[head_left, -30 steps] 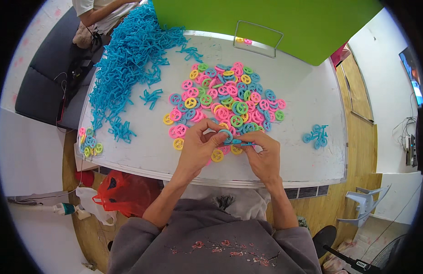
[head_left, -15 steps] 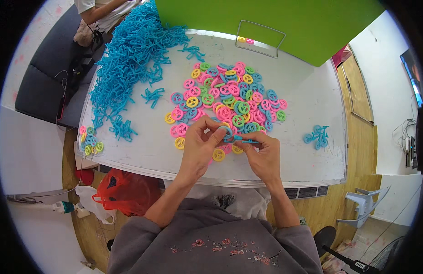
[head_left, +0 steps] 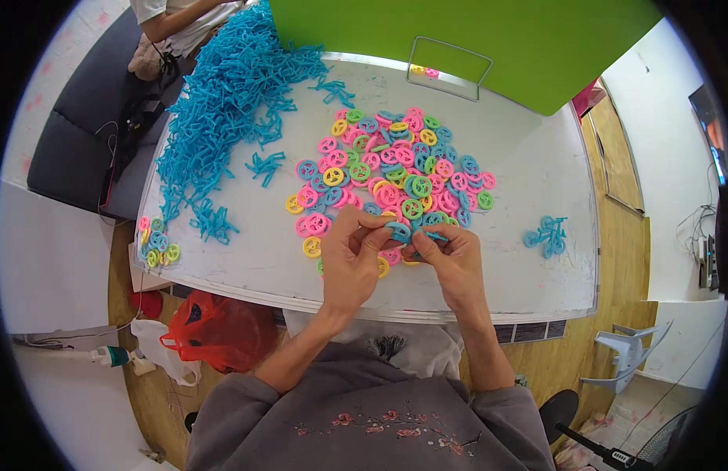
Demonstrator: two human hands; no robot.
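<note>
A small blue toy wheel (head_left: 398, 231) is pinched between the thumb and fingers of my left hand (head_left: 350, 263). My right hand (head_left: 458, 271) grips a thin blue plastic frame piece (head_left: 434, 235), most of it covered by the fingers. The two parts meet between my fingertips; whether they are joined cannot be told. Both hands are just above the near edge of a heap of spoked toy wheels (head_left: 387, 174) in pink, blue, green and yellow. Far left, a large pile of blue plastic frame pieces (head_left: 219, 102) covers the table corner.
On the white table (head_left: 529, 149), a blue wheeled toy cluster (head_left: 548, 237) lies at the right. More wheels (head_left: 156, 242) sit at the left edge. A green panel (head_left: 458, 39) stands at the back. A red bag (head_left: 215, 330) is below the table; another person (head_left: 179, 23) is far left.
My right fingers have closed in toward the left hand, bringing the frame piece against the wheel. The wheel has tilted, and the frame piece shows less than before.
</note>
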